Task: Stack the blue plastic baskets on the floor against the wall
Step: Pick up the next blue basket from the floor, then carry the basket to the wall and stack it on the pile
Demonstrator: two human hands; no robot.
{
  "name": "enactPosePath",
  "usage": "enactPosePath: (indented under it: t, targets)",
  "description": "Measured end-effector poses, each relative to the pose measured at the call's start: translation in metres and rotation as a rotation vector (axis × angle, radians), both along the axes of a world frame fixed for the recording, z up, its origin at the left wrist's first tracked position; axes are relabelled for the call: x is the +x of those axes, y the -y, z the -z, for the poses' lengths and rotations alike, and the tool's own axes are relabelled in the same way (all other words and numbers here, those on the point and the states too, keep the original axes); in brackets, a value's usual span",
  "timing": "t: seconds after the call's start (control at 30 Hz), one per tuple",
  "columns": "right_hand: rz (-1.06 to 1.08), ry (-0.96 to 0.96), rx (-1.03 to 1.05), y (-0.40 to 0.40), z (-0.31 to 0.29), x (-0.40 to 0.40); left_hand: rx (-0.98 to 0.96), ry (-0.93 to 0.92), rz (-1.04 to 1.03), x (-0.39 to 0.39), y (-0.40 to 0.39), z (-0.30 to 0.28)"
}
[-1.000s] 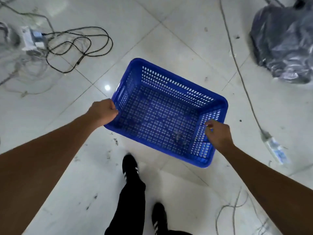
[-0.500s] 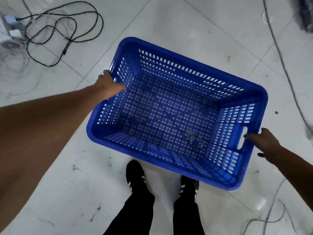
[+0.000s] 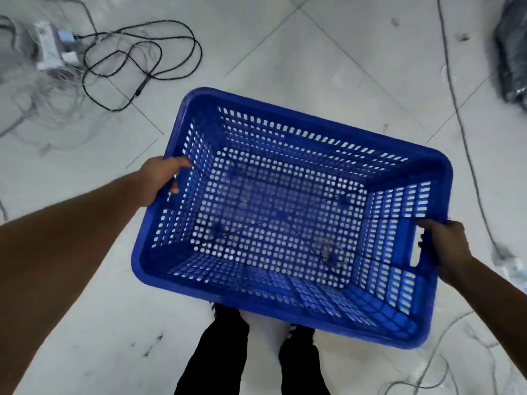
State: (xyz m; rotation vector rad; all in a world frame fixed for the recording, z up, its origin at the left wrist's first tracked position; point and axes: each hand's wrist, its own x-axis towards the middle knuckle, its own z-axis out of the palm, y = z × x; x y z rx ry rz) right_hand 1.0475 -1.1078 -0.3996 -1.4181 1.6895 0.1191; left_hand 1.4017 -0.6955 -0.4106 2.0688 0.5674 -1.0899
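One blue plastic basket with perforated walls and floor fills the middle of the view, held up above the white tiled floor. My left hand grips its left short rim, fingers curled over the edge. My right hand grips the right short side at the handle slot. The basket is empty apart from a small bit of debris on its bottom. No other basket and no wall show in this view.
A tangle of black cable and a white power strip lie at the upper left. A thin cord runs down the right side. A dark plastic bag sits at the upper right. My dark shoes stand below the basket.
The basket has risen off the floor toward me and looks larger. Both hands went from reaching for its short sides to gripping them. The view tilted down slightly.
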Motion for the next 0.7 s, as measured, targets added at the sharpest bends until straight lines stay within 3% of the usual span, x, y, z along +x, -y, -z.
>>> enactPosePath:
  t: [0.2, 0.37, 0.7]
  targets:
    - [-0.180, 0.085, 0.019, 0.005, -0.124, 0.077, -0.035, 0.067, -0.033, 0.009, -0.073, -0.133]
    - [-0.475, 0.200, -0.038, -0.012, -0.246, 0.155, -0.027, 0.202, -0.169, -0.007, -0.144, -0.269]
    - [-0.959, 0.389, -0.106, -0.164, -0.459, 0.263, -0.059, 0.434, -0.611, -0.184, -0.329, -0.487]
